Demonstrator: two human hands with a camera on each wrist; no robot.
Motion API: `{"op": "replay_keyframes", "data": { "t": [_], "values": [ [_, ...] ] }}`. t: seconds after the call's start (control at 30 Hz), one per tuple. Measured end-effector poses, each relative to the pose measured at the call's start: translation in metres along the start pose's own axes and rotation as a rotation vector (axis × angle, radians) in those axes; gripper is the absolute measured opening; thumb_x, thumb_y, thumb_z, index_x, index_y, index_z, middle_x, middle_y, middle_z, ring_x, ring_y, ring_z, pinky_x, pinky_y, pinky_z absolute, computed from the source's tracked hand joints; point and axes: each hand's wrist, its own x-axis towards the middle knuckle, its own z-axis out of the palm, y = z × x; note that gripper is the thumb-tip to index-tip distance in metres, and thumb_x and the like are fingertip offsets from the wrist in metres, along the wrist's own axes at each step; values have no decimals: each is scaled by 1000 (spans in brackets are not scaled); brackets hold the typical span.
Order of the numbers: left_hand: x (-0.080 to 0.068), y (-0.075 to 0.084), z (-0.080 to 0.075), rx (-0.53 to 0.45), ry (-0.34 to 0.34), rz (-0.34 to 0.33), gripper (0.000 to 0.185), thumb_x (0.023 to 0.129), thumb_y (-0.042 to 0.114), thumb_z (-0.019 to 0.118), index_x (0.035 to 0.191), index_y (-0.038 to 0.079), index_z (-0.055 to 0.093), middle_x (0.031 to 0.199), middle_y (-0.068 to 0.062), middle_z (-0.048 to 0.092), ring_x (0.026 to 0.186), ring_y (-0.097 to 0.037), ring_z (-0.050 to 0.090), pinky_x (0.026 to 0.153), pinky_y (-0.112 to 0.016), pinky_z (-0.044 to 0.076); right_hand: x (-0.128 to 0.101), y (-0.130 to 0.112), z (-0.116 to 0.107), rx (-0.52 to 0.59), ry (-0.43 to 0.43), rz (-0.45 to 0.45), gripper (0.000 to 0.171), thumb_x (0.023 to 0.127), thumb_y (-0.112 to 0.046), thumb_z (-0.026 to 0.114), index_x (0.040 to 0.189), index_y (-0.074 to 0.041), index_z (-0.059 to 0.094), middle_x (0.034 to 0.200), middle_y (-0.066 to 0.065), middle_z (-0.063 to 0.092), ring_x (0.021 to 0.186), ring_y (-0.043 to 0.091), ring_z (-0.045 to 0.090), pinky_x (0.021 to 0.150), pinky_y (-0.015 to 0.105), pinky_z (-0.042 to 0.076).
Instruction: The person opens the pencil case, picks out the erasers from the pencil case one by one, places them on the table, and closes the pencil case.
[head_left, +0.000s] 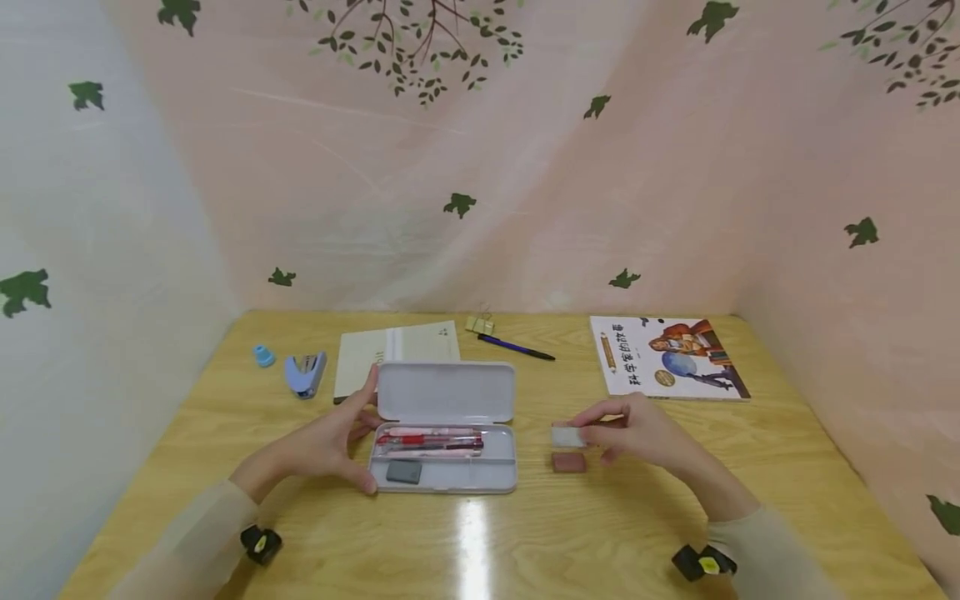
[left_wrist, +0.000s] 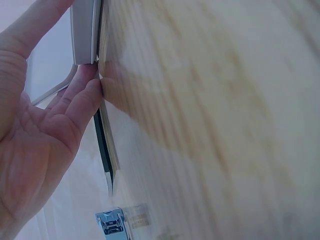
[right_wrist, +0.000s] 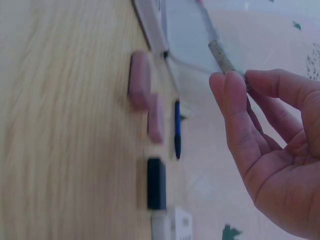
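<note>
Two hands worked over a wooden table (head_left: 525,542). Left hand (head_left: 330,446) lay spread, fingers straight, thumb at the near left corner of an open white pencil case (head_left: 446,467) and fingertips against the left edge of its raised lid (head_left: 446,392); it gripped nothing. Right hand (head_left: 637,433), fingers curled, pinched a pale eraser (head_left: 567,436) at its fingertips, held just above the table, right of the case. Directly near of it a reddish-brown eraser (head_left: 568,462) lay on the wood. Inside the case: a dark grey eraser (head_left: 403,472) in the near section, red pens (head_left: 431,440) in the far one.

Farther back, left to right: small blue sharpener (head_left: 263,356), blue stapler (head_left: 306,374), pale notebook (head_left: 393,354) partly behind the lid, gold binder clips (head_left: 479,324), blue pen (head_left: 516,347), picture book (head_left: 667,357). Pink leaf-print sheeting (head_left: 525,167) walled the far side.
</note>
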Motion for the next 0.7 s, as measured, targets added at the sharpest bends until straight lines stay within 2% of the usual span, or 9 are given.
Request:
{"op": "replay_keyframes", "data": {
  "t": [0.1, 0.2, 0.33, 0.53, 0.7],
  "values": [
    [2, 1, 0, 9, -3, 10, 149, 70, 25, 96, 157, 30, -25, 158, -16, 25, 132, -27, 50, 115, -47, 32, -12, 11, -13, 13, 21, 33, 26, 97, -17, 71, 115, 2, 74, 120, 21, 68, 87, 36, 71, 66, 43, 63],
    [1, 1, -1, 11, -4, 9, 149, 70, 25, 96, 157, 30, -26, 157, -18, 26, 132, -28, 50, 115, -48, 32, -21, 20, -22, 7, 20, 74, 28, 96, -16, 72, 115, 5, 73, 112, 19, 71, 82, 32, 72, 65, 40, 63],
    [1, 2, -2, -1, -7, -3, 150, 70, 24, 96, 156, 32, -26, 158, -17, 24, 133, -27, 49, 116, -47, 32, -28, 30, -28, -14, -5, 82, 28, 96, -14, 71, 115, 7, 73, 102, 17, 73, 75, 26, 71, 63, 39, 63],
    [2, 1, -2, -22, -7, -26, 150, 68, 24, 97, 157, 35, -24, 157, -12, 27, 132, -23, 49, 116, -41, 32, -33, 44, -33, 1, -29, 111, 29, 96, -14, 71, 115, 7, 73, 100, 18, 72, 76, 24, 71, 58, 36, 62],
    [3, -1, 0, -17, -5, -18, 151, 68, 24, 97, 159, 28, -24, 156, -12, 28, 131, -22, 50, 116, -42, 32, -34, 51, -33, 28, -30, 156, 32, 97, -16, 70, 118, 8, 71, 101, 18, 72, 79, 26, 72, 57, 34, 62]
  ]
}}
